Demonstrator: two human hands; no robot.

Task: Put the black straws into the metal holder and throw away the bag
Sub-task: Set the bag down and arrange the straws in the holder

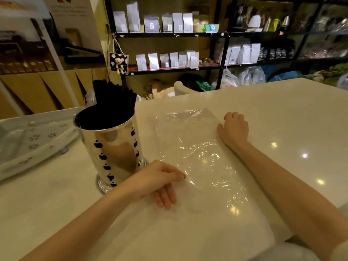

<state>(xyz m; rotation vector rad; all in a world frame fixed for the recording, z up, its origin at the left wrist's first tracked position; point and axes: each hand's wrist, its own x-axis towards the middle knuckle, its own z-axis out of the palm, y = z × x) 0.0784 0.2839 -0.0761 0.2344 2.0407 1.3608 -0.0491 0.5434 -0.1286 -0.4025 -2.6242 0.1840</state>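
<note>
A bunch of black straws (114,95) stands upright in the shiny metal holder (113,146), which has black cut-out shapes down its side and sits left of centre on the white counter. An empty clear plastic bag (195,147) lies flat on the counter to the holder's right. My left hand (162,181) rests palm down at the bag's near left edge, thumb and forefinger touching the plastic. My right hand (234,129) presses on the bag's right edge with fingers curled.
A white perforated tray (32,140) lies at the left of the white counter (291,113). Behind the counter stand black shelves (169,34) with white pouches, and plastic bags (244,76) lie on the floor. The counter's edge runs close on the right.
</note>
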